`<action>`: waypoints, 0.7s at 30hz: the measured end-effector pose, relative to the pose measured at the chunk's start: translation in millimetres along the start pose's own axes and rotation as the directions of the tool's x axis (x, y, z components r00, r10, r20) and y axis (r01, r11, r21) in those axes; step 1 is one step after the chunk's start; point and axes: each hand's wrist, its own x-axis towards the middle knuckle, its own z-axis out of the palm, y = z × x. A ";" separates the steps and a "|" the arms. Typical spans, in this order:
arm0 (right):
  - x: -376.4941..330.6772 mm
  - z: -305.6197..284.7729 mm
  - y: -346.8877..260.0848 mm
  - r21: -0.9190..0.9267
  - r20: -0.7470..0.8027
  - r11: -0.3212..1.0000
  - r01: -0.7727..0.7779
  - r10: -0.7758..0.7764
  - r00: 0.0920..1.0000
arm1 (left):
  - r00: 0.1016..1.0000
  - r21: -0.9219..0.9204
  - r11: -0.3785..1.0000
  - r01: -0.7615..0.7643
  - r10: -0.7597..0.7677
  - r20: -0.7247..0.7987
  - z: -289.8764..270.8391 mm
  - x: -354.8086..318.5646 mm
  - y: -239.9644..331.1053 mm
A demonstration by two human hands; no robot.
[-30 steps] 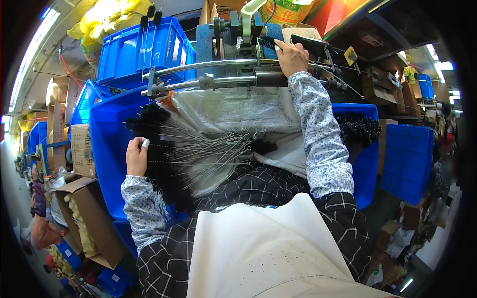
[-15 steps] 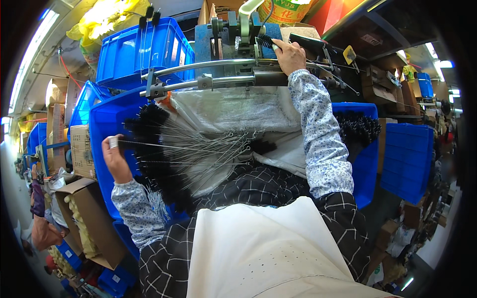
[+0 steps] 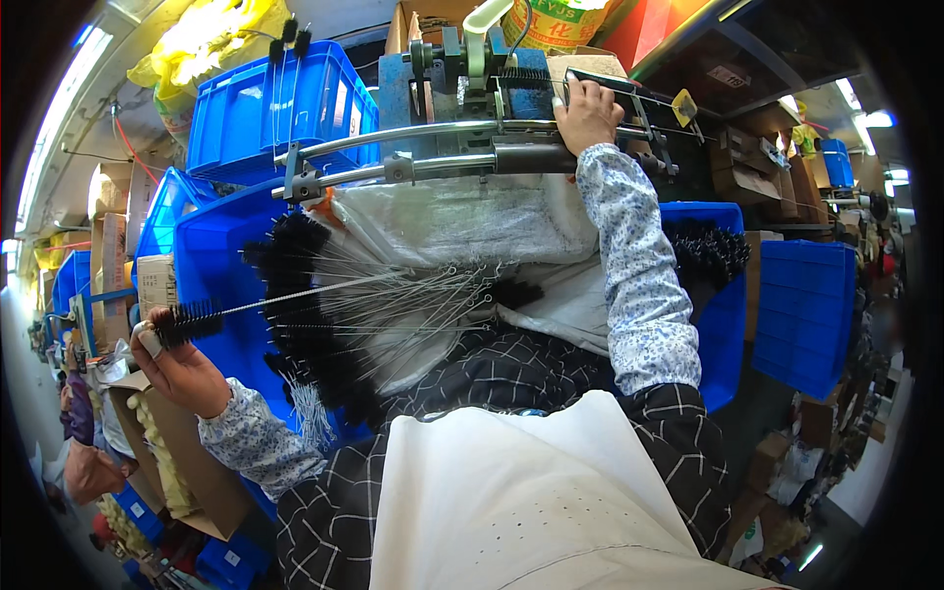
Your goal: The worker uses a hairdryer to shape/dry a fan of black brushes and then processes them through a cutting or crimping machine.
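- The left hand (image 3: 182,369), out at the near left, pinches one black wire brush (image 3: 189,323) by its bristled head, fingers narrowed around it.
- That brush's twisted wire stem (image 3: 315,290) slants back to the right, across a fanned bundle of brushes (image 3: 305,329) laid over the lap, bristles left, looped ends right.
- At the far side, the right hand (image 3: 587,110) reaches over the steel rails (image 3: 433,133) to the bench machine (image 3: 403,93), fingers bent and close together.
- Another dark brush (image 3: 526,77) lies at the machine, just left of those fingertips; whether they grip it is hard to tell from this angle.
- More black brushes (image 3: 708,254) fill the blue tub (image 3: 726,344) at right.
- The step in hand appears to be picking a single brush from the bundle; the next move would call for a firm pinch and a clean pull, keeping its loop clear of neighbouring wires.
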 end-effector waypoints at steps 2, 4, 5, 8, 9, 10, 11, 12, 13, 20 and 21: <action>-2.2 2.6 2.4 0.055 0.008 0.998 -0.037 0.036 0.999 | 0.992 -0.164 0.983 0.086 -0.069 0.108 -2.8 2.5 -4.4; 0.0 6.6 0.7 0.241 -0.008 0.968 -0.063 0.067 0.998 | 0.990 -0.195 0.976 0.098 -0.076 0.119 3.5 -1.7 -9.0; -0.1 9.0 -0.9 0.241 -0.006 0.969 -0.061 0.065 0.998 | 0.988 -0.224 0.968 0.111 -0.083 0.131 8.3 -4.2 -11.2; -0.2 11.2 -13.5 0.279 -0.008 0.958 -0.072 0.078 0.997 | 0.978 -0.234 0.963 0.131 -0.087 0.189 22.5 -8.1 -8.0; -0.6 11.8 -18.3 0.283 -0.006 0.957 -0.068 0.073 0.997 | 0.978 -0.216 0.967 0.135 -0.095 0.183 23.1 -8.5 -7.0; -0.9 12.5 -22.4 0.284 -0.012 0.957 -0.063 0.069 0.998 | 0.975 -0.227 0.965 0.128 -0.080 0.209 20.6 -8.2 -6.6; -1.1 13.1 -26.2 0.283 -0.020 0.957 -0.059 0.068 0.998 | 0.975 -0.225 0.966 0.127 -0.080 0.207 19.0 -8.2 -6.6; -2.0 10.1 -30.6 0.276 -0.019 0.959 -0.064 0.072 0.997 | 0.981 -0.219 0.968 0.126 -0.088 0.174 17.5 -8.4 -6.5; -2.3 10.8 -33.6 0.277 -0.019 0.959 -0.062 0.070 0.997 | 0.985 -0.213 0.969 0.125 -0.096 0.142 15.9 -8.5 -6.4; -4.1 10.2 -61.0 0.270 -0.037 0.961 -0.056 0.069 0.997 | 0.980 -0.215 0.963 0.161 -0.130 0.149 7.0 -7.4 -4.7; -4.4 9.3 -66.0 0.274 -0.032 0.960 -0.056 0.068 0.997 | 0.979 -0.221 0.960 0.170 -0.139 0.150 11.1 -9.5 -4.4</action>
